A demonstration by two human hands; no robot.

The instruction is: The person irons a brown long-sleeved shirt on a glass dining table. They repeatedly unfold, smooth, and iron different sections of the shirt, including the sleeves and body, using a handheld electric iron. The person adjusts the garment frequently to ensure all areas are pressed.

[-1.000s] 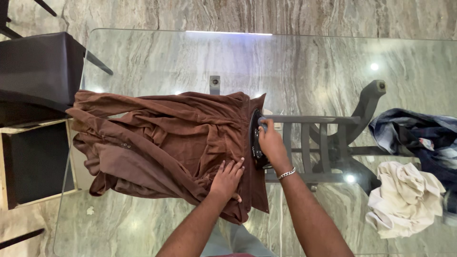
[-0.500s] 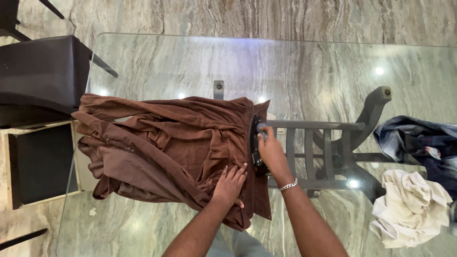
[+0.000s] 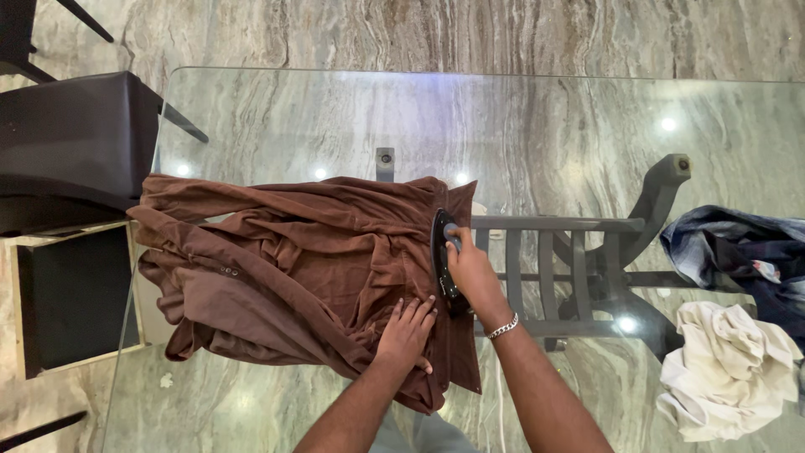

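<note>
Left hand (image 3: 407, 331) lies flat, fingers spread; right hand (image 3: 471, 273) grips.

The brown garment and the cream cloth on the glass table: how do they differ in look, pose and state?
The brown garment is dark, larger and spread across the table's left half; the cream cloth is pale, smaller and bunched in a heap near the right edge. The brown garment is being handled: the left hand presses flat on it and the right hand grips a black iron on it; the cream cloth lies untouched. Both are wrinkled fabric on the glass table.
</note>
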